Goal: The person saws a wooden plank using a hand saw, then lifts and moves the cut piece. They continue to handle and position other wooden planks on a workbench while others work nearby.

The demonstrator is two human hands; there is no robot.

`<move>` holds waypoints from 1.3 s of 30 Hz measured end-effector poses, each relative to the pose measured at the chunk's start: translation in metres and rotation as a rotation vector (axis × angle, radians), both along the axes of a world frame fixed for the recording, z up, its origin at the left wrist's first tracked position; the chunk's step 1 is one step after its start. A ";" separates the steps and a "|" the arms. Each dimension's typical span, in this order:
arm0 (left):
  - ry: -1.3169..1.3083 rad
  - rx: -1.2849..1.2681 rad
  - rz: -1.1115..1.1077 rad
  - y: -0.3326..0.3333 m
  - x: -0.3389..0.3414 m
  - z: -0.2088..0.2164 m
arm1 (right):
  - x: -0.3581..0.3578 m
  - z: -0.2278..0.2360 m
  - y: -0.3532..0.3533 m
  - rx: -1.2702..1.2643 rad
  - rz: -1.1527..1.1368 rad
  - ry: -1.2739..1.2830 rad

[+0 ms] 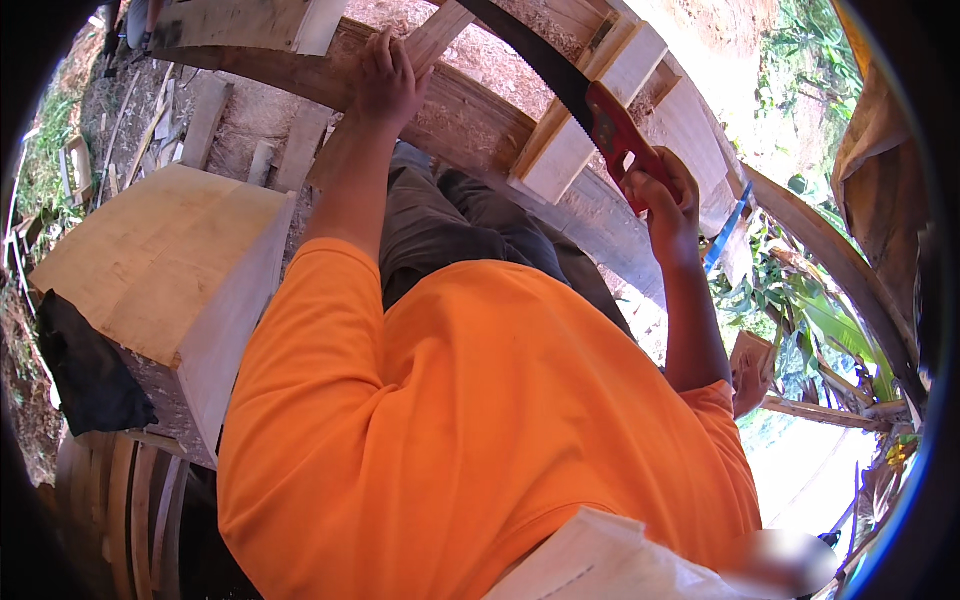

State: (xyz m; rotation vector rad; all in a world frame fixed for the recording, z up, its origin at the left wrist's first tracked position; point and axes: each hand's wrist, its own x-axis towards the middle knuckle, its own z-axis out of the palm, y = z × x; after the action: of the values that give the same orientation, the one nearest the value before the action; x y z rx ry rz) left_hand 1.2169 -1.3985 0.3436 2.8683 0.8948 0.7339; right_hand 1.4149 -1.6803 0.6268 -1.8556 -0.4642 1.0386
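My right hand (665, 190) is closed round the red handle of a handsaw (545, 62). Its dark toothed blade slants up and left to the top rim of the picture, where the tip is out of sight. My left hand (390, 78) grips a narrow wooden strip (440, 35), pressing it on the edge of a wooden bench (470, 120). Near the top rim the strip and the blade come close together; whether the teeth touch the wood I cannot tell.
A block of joined light boards (590, 110) lies across the bench, close to the saw. Sawdust (500, 65) covers the ground beyond. At my left stands a big wooden box (170, 260) with a black cloth (85, 370) on its corner. A blue strip (728, 230) hangs beside my right forearm.
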 end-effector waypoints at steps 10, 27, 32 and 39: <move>0.011 -0.138 0.074 0.001 0.004 -0.011 | -0.007 -0.017 0.030 -0.131 0.190 -0.109; 0.074 -0.180 0.094 0.005 0.009 -0.014 | -0.010 0.011 0.050 -0.302 0.364 -0.160; 0.088 -0.177 0.103 0.006 0.008 -0.014 | -0.008 0.021 0.064 -0.288 0.566 -0.239; 0.075 -0.169 0.107 0.005 0.010 -0.008 | -0.014 0.016 0.077 -0.184 0.595 -0.313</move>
State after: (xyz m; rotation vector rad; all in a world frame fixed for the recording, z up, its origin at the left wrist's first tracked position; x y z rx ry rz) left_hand 1.2265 -1.3935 0.3355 2.7329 1.0713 0.5327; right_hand 1.4008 -1.6031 0.6432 -2.1106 -1.1938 1.2017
